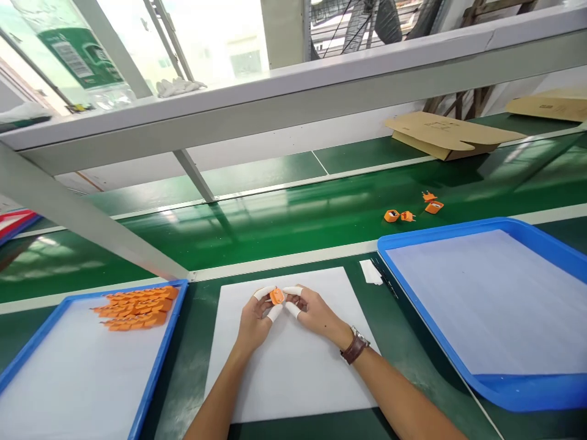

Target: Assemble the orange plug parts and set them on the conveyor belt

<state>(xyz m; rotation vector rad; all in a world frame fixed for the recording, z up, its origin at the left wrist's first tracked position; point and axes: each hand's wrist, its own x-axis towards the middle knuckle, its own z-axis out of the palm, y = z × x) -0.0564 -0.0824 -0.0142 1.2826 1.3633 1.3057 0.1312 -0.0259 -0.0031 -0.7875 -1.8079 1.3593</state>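
A small orange plug adapter [276, 296] is held up over a white sheet [293, 373], its face turned toward me. My left hand [255, 318] pinches it from the left between thumb and fingers. From the other side, my right hand [316, 311] brings its index finger and thumb to the adapter's right edge. White finger covers sit on the thumbs and index fingers of both hands. To the left, rows of orange plug adapters [140, 308] lie in a blue-rimmed tray [158, 366].
At right stands another blue tray [527, 391] lined with white. Several loose orange adapters [433, 208] lie on the green conveyor belt [293, 226]. Flattened cardboard [449, 129] rests beyond it. A metal frame [284, 101] crosses above, bearing a bottle [82, 55].
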